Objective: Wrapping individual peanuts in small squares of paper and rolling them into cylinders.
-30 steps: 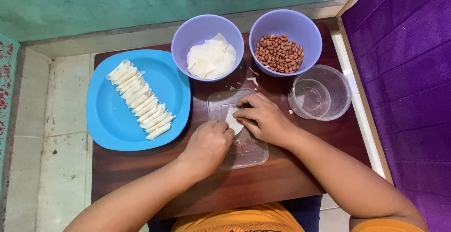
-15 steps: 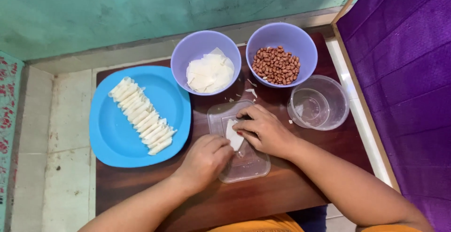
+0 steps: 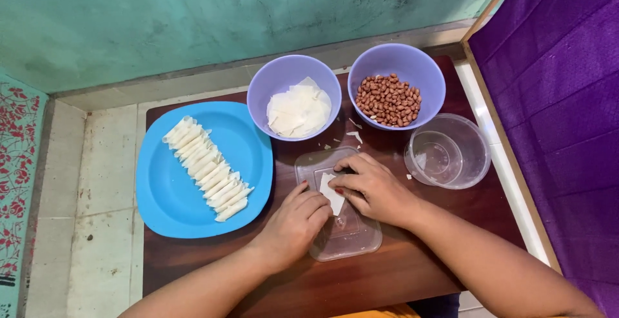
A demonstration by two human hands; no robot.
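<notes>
At the centre of the dark brown wooden table (image 3: 412, 273) lies a clear rectangular plastic lid (image 3: 351, 237), flat and upside down, and on it rests a small white square pastry wrapper (image 3: 333, 193), partly covered by both hands. The left hand (image 3: 295, 222) comes in from about 7 o'clock, its fingers curled loosely with the fingertips touching the lower left edge of the wrapper; it pinches nothing that can be made out. The right hand (image 3: 373, 187) reaches in from about 4 o'clock, fingers bent and pressed down on the wrapper's right side, the thumb tucked against the sheet, so the wrapper sits between the two hands, at 2 o'clock from the left hand and at 9 o'clock from the right. At 12 o'clock from the lid stands a lilac plastic bowl of stacked white wrappers (image 3: 294, 96), and at 1 o'clock a second lilac plastic bowl filled with brown peanuts (image 3: 396, 85). A clear round plastic container (image 3: 447, 151) sits at 3 o'clock, just beside the right hand. At 9 o'clock a round bright blue plate (image 3: 174, 202) carries a diagonal row of white rolled pastry sticks (image 3: 206, 168). A few white wrapper scraps (image 3: 353, 135) lie between the bowls and the lid.
</notes>
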